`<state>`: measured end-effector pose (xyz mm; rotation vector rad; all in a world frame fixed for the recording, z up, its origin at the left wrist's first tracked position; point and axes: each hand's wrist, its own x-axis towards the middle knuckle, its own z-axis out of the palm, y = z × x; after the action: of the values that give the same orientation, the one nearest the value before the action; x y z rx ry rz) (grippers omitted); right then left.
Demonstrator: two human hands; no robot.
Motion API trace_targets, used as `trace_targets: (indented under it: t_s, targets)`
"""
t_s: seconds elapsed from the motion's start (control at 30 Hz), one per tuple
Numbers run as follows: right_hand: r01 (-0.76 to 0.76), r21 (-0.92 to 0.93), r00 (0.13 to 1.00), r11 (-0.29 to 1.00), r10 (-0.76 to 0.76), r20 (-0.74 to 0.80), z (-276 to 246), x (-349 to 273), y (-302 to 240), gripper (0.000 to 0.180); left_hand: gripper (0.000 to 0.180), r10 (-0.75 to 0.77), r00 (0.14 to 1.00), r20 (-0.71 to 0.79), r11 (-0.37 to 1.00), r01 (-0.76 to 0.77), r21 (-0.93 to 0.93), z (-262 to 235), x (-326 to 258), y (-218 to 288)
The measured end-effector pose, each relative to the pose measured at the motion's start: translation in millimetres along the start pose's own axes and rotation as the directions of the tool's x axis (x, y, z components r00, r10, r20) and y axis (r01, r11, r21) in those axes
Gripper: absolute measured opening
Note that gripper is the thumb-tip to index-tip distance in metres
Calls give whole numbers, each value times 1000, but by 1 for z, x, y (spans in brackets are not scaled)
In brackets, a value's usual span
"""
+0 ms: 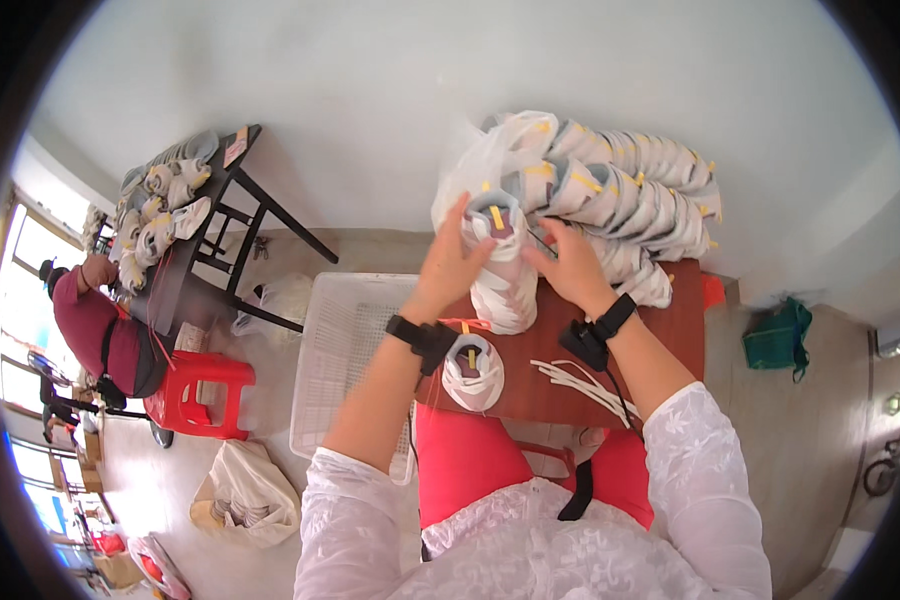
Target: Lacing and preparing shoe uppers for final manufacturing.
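Note:
A white-and-beige sneaker with a purple tongue and a yellow tab stands on the reddish-brown table, toe toward me. My left hand is closed on its left side, thumb at the tongue. On the other side, my right hand is at the shoe's collar, thumb and fingers apart; whether it touches the shoe is unclear. Nearer to me sits a second sneaker with a yellow tab. An orange-red lace lies by it. White laces are spread to the right.
Several rows of stacked sneakers and a clear plastic bag fill the table's far side. A white plastic crate stands to the left. Farther left are a red stool, a black table with shoes, and another person.

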<state>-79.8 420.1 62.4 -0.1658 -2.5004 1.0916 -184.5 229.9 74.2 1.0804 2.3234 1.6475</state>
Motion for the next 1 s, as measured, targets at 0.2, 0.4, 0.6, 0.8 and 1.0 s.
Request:
trace_targets:
  t_s: [0.2,0.4,0.6,0.8,1.0]
  targets:
    - [-100,106,995,989,98,20,-62,-72,-16,39,49,-41,960,-278,986,83,142,-22,-36,44]
    - [-251,-304,966,919,258,-18,-68,-222,47,33,11,194,957,-214,586,-288,-757,-19,-155,191]
    - [-398,-339,916,853,393,-85,-40,-267,60,21,13,863,500,-67,74,-256,-964,-8,-189,263]
    - [-416,-242,907,877,381,-178,-45,-266,65,12,13,874,483,-55,65,-228,-972,9,-216,279]
    - [-338,101,876,936,352,-330,-72,-277,47,13,16,877,467,-115,-14,-215,-977,22,-225,287]
